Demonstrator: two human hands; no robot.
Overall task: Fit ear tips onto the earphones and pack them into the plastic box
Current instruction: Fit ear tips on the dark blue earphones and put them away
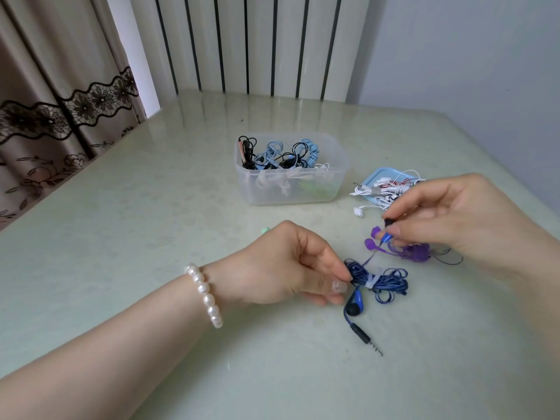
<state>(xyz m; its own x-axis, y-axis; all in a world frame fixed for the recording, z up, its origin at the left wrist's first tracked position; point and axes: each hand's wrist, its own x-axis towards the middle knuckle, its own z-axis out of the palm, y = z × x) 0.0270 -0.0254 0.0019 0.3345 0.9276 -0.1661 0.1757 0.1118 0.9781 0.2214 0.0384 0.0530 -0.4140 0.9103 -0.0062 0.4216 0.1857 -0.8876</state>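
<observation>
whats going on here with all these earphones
A person is working on a dark blue earphone set at a table. The left hand pinches the bundled cord, while the right hand pinches one blue earbud lifted off the table. The other earbud lies on the table with a black tip on. A purple set and a white pile wait nearby; the plastic box already holds several sets.

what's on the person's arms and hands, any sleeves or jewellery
No sleeves show: both forearms are bare to the frame edge. The left hand has a bracelet of white pearl-like beads around the wrist, and its thumbnail carries a pale, glittery polish. The right hand shows no ring, watch or bracelet.
</observation>
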